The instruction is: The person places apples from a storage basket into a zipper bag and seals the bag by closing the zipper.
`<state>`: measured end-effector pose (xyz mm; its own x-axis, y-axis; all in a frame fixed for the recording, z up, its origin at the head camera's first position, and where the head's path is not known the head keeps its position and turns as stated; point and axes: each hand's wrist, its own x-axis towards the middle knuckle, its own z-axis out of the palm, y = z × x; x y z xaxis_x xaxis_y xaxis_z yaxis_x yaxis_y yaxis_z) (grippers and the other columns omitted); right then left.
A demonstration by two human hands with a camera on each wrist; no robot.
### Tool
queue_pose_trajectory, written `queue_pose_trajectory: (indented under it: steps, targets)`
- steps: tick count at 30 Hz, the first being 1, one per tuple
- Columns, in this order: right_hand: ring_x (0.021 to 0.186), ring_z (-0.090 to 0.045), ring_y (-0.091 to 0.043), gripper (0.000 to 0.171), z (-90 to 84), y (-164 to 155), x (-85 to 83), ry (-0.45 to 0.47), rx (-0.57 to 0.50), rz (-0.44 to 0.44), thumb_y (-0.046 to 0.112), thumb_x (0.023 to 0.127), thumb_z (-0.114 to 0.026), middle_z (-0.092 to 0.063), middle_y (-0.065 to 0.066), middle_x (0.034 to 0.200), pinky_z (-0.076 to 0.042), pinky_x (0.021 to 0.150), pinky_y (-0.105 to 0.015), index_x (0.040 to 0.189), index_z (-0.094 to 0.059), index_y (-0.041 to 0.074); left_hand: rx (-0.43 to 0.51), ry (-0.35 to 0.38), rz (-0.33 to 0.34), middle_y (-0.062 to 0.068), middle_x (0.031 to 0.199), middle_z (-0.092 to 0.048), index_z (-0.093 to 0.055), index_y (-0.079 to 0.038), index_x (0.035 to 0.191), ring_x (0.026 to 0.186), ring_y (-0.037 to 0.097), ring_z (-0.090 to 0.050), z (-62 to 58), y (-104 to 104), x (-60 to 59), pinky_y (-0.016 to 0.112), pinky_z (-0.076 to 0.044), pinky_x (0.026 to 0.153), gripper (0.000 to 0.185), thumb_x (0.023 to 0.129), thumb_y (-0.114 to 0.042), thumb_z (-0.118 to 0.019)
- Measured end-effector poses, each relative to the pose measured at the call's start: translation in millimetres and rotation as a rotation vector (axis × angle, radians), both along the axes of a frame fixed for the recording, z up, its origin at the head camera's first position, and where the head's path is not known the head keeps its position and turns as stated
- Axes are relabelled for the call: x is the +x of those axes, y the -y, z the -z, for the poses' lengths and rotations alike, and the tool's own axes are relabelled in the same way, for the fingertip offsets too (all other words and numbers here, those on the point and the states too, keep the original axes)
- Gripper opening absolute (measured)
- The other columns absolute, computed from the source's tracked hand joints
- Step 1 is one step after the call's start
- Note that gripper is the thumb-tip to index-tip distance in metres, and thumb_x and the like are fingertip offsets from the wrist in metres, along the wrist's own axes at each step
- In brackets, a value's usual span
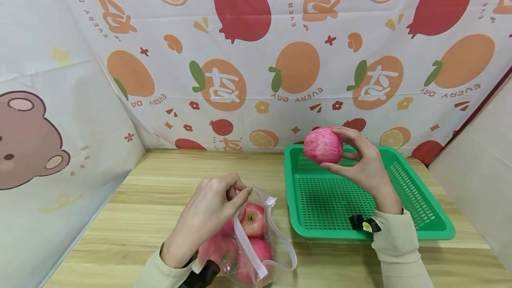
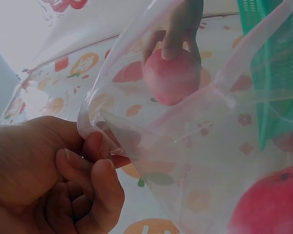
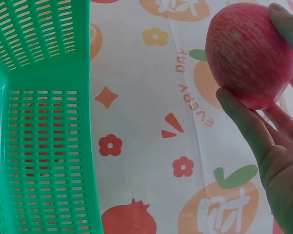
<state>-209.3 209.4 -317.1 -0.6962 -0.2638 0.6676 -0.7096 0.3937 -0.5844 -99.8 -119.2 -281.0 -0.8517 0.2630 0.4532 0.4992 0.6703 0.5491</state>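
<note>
My right hand [image 1: 366, 166] grips a pink-red apple [image 1: 323, 145] in the air, over the far left part of the green basket [image 1: 291, 190]. In the right wrist view the thumb and fingers curl round that apple [image 3: 251, 56]. With thumb and fingertips my left hand [image 1: 214, 210] pinches the edge of a clear plastic bag [image 1: 283, 239] with a white zip strip. Several apples [image 1: 254, 219] lie inside the bag, partly hidden by the left hand and wrist. The left wrist view shows the bag's rim [image 2: 90, 105] between the fingers of my left hand [image 2: 83, 180].
The basket stands on the right of a wooden table [image 1: 168, 190], its slotted floor showing. Behind the table hangs a fruit-printed cloth [image 1: 256, 52]. A white panel with a bear print [image 1: 28, 141] borders the left side. Black camera straps [image 1: 366, 224] sit on the wrists.
</note>
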Motion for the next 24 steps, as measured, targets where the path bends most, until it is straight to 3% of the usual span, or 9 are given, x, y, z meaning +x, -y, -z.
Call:
queue_pose_trajectory:
  steps: [24]
  targets:
    - [0.128, -0.055, -0.011, 0.089, -10.4, 8.2, 12.0, -0.071, -0.001, -0.095, -0.013, 0.059, -0.092, -0.057, -0.011, 0.142, -0.057, 0.084, -0.020, 0.139, -0.054, 0.003, -0.004, -0.005, 0.007, -0.016, 0.053, -0.044, -0.065, -0.015, 0.072, 0.047, -0.005, -0.033, 0.2, 0.4, -0.5, 0.019, -0.030, 0.044, 0.022, 0.088, -0.007, -0.078]
